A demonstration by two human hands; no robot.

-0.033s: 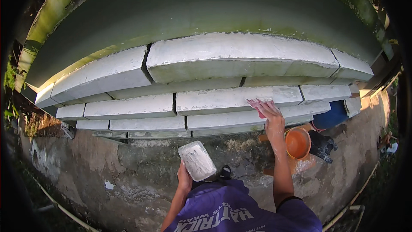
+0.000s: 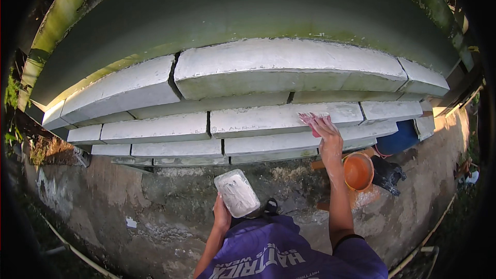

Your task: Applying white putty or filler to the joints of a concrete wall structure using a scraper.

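My left hand point(image 2: 221, 210) is closed on the side of a rectangular tray point(image 2: 236, 193) of white paste, held low in front of my purple shirt point(image 2: 289, 250). My right hand point(image 2: 329, 137) grips a pink flat scraper point(image 2: 312, 123) against the whitish top of a middle concrete ledge point(image 2: 253, 119); white paste shows at its edge and on my fingers. Long white-coated ledges point(image 2: 289, 59) with dark joints run above and below it, their front faces stained green.
An orange bucket point(image 2: 358, 171) stands on a wooden support point(image 2: 364, 199) at right, beside a dark crumpled item point(image 2: 387, 175) and a blue container point(image 2: 398, 139). A green-stained wall point(image 2: 248, 5) rises behind the ledges. Stained concrete ground point(image 2: 93, 196) lies below, edged by pipes point(image 2: 77, 250).
My right hand has shifted very slightly with the pink scraper along the middle ledge. My left hand and the tray look unmoved.
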